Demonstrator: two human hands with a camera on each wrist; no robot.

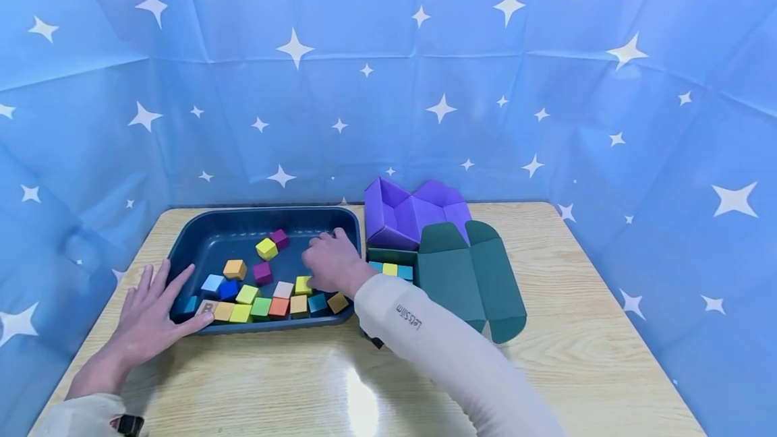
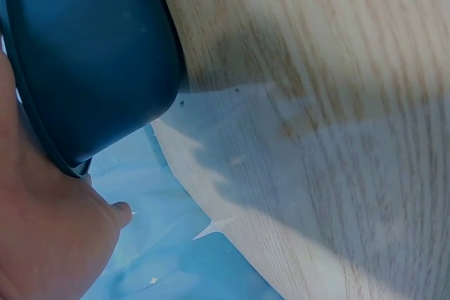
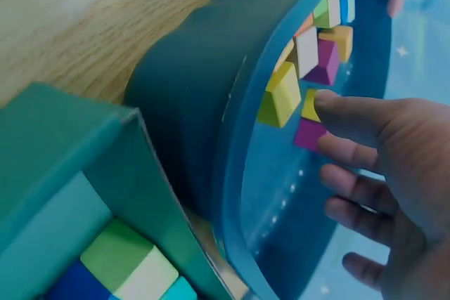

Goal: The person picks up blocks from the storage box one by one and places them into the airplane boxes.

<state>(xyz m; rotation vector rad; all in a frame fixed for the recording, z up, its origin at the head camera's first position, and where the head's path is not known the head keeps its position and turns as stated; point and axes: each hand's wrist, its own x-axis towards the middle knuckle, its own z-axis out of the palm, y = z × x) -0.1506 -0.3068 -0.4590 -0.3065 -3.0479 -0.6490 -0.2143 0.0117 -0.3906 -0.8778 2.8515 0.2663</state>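
- Blocks (image 1: 279, 307) of mixed colours: mostly gathered along the near side of the dark blue tray (image 1: 233, 224), towards the left of the wooden table (image 1: 273, 376).
- Right hand (image 1: 334, 261): over the right part of the tray, fingers loosely bent and parted, nothing in grasp; in the head view, a yellow block (image 1: 303, 285) just beside.
- Left hand (image 1: 146, 319): fingers spread, at the near left corner of the tray, apparently as a steady; well apart from the right hand.
- Green box (image 1: 450, 278): lid open, just right of the tray, several blocks inside.
- Purple box (image 1: 394, 214): open, behind the green box; contents, if any, not tellable.
- Step in hand, by judgement: choice of a block from the tray, short of any grasp.
- Next move, by judgement: thumb and fingertips around a single block, clear of neighbours.
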